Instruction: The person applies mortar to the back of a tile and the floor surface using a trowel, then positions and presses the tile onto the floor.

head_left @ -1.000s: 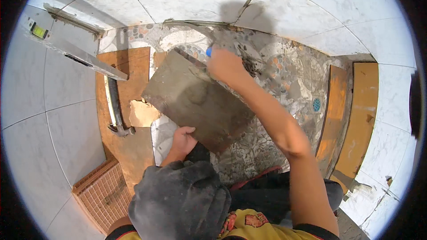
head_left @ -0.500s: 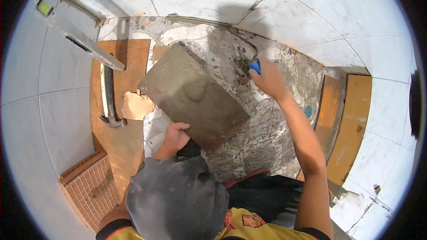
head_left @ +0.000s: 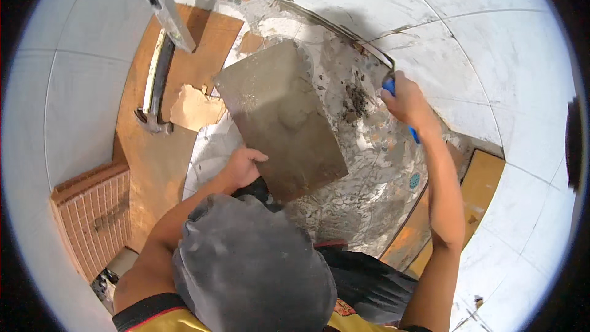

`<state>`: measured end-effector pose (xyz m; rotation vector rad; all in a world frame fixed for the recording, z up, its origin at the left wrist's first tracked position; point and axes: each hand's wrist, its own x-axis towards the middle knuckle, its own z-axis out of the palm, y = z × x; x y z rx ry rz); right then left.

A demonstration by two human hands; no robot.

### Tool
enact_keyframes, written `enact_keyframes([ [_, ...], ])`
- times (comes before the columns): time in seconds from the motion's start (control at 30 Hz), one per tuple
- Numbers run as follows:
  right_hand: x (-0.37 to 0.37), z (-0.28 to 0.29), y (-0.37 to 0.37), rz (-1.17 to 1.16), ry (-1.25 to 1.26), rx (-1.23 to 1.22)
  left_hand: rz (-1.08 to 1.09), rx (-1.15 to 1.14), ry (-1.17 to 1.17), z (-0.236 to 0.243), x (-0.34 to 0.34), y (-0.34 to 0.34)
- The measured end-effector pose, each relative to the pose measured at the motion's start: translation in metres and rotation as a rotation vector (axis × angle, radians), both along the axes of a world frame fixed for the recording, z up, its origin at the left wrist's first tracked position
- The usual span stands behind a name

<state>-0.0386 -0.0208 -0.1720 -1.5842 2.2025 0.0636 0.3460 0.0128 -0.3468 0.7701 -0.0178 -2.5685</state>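
Note:
My left hand (head_left: pixel 243 166) grips the near-left edge of a rectangular tile (head_left: pixel 289 120), thumb on top and the other fingers hidden beneath. Wet grey mortar coats the tile's upper face, with a low mound near its middle. My right hand (head_left: pixel 410 101) is closed around the blue handle of a trowel (head_left: pixel 388 85), to the right of the tile. The trowel's thin blade shows nearly edge-on, along the foot of the far wall. Whether the blade touches the wall cannot be made out.
A brown board (head_left: pixel 157 160) on the left bears a claw hammer (head_left: pixel 157 80), a torn cardboard piece (head_left: pixel 195 108) and one end of a spirit level (head_left: pixel 166 12). Ribbed reddish tiles (head_left: pixel 95 221) lean nearby. A round drain (head_left: pixel 415 180) and yellowish board (head_left: pixel 482 184) lie right. Mortar crumbs (head_left: pixel 355 101) dot the floor.
My right hand has moved right with the trowel, closer to the wall. The view has turned, so the surroundings appear rotated clockwise. My left hand keeps its hold on the tile.

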Motion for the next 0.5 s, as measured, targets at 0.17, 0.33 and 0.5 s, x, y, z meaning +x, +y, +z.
enact_keyframes([
  [0.17, -0.003, 0.031, -0.026, 0.128, 0.094, 0.209, -0.037, 0.008, -0.013, -0.001, 0.001, -0.002],
  [0.33, 0.000, 0.028, -0.040, 0.210, 0.184, 0.301, -0.024, 0.002, 0.009, -0.002, 0.002, -0.002],
  [0.5, -0.002, 0.022, -0.039, 0.195, 0.217, 0.324, 0.012, 0.015, 0.081, -0.007, 0.002, -0.001],
])
